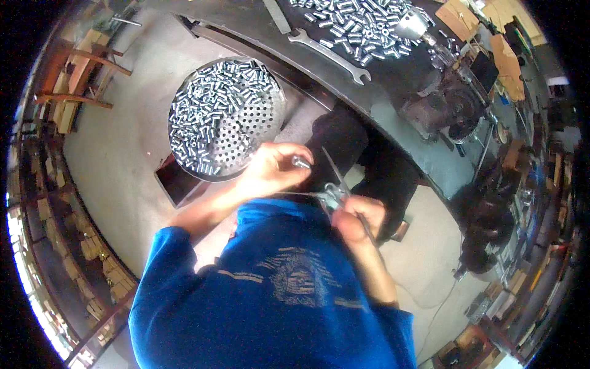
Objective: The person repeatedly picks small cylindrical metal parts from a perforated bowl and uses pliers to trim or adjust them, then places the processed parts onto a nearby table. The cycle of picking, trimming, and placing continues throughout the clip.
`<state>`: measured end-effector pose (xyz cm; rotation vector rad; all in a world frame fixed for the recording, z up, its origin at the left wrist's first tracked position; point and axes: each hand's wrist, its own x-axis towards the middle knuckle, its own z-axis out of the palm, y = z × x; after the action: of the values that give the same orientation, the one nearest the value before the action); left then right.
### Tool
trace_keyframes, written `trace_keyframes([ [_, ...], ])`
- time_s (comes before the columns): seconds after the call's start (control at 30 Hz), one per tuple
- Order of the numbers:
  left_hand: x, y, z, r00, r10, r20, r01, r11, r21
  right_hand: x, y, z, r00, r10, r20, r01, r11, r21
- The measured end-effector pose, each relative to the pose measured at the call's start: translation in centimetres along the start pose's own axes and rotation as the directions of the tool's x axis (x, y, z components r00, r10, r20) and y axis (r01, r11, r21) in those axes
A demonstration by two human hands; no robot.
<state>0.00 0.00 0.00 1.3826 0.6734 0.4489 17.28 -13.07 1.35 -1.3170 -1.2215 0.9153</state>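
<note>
My left hand (279,167) is closed, its thumb and fingers pinching a small shiny metal sleeve (300,162) by one end. In front of my blue shirt, my right hand (361,216) is wrapped round a long, thin metal tool (335,167) with a rounded, looped, pale part near the fingers. Blur hides the tool's exact kind. A thin pale line runs from the tool toward my left wrist. Beyond my left hand is a round perforated metal pan (278,117), partly covered by many similar metal sleeves (195,117).
A dark metal workbench (387,114) carries a heap of metal sleeves (350,27), an open-ended wrench (332,56), a flat metal bar (278,16) and a greasy machine (445,104). Wooden racks (77,74) stand at the left. A dark box (175,178) sits beside the pan.
</note>
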Motion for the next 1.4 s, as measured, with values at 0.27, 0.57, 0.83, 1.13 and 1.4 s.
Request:
trace_keyframes([
  [0.27,1.1,-1.0,-1.8,0.898,0.440,-0.031,-0.327,0.711,0.623,-0.3,-2.9,-0.1,0.960,-0.217,0.178,0.195,0.972,0.133],
  [0.57,1.0,0.0,-0.6,0.778,0.590,0.217,-0.538,0.447,0.714,0.9,-0.9,0.8,0.964,0.041,0.264,-0.062,0.996,0.070],
  [0.83,2.8,-0.8,-2.6,0.837,0.546,0.025,-0.367,0.529,0.765,1.1,-1.4,0.2,0.996,0.014,0.088,-0.027,0.987,0.158],
  [1.13,20.6,6.2,-10.1,0.751,0.652,-0.100,-0.220,0.391,0.894,-0.8,-2.3,-0.8,0.982,0.181,0.059,-0.190,0.959,0.210],
  [1.4,16.1,10.0,-9.7,0.910,0.407,-0.078,-0.310,0.793,0.524,-0.9,-1.0,0.0,0.968,0.226,-0.110,-0.194,0.950,0.245],
])
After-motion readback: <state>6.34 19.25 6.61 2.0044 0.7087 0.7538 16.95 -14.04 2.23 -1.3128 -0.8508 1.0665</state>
